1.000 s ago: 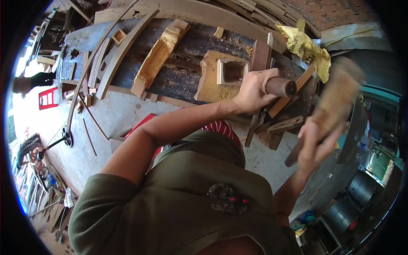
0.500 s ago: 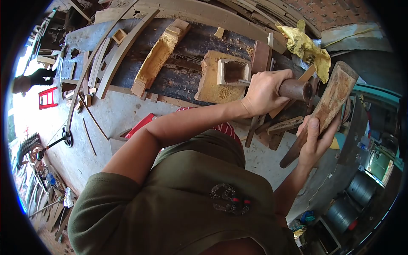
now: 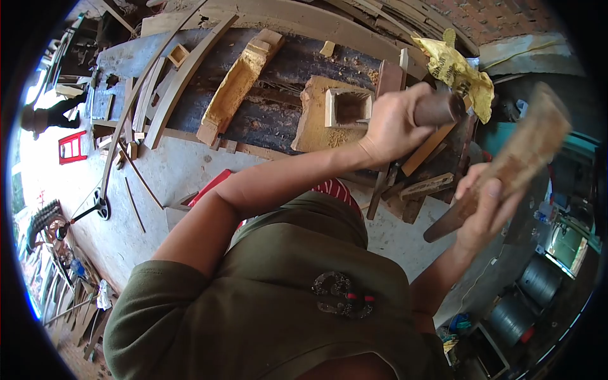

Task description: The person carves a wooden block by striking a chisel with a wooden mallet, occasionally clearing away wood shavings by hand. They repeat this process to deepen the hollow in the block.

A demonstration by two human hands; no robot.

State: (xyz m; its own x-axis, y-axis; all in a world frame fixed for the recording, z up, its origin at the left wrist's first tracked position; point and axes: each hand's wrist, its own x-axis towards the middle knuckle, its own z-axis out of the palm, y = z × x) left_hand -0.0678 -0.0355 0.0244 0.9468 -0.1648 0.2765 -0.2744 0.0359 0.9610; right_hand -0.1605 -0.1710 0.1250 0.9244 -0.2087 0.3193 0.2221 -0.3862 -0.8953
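Observation:
My left hand (image 3: 396,123) is wrapped round the dark cylindrical handle (image 3: 438,109) of a chisel. The chisel's blade mostly hides behind my fingers, near the right wall of a small square wooden box (image 3: 330,109). That box rests on a rough-edged wooden board (image 3: 309,120) with shavings on it. My right hand (image 3: 486,206) grips a worn wooden mallet (image 3: 529,136), its head slightly blurred and apart from the chisel handle, to the right of it.
A carved yellowish wood piece (image 3: 235,82) lies across the dark workbench (image 3: 266,120). Curved strips (image 3: 190,79) are at its left. A yellow bag (image 3: 453,66) sits at the back right, and wood offcuts (image 3: 427,185) lie near my hands. A red stool (image 3: 73,147) stands on the floor.
My right hand has moved the mallet right and slightly up, away from the chisel handle. My left hand and the chisel handle have shifted slightly up.

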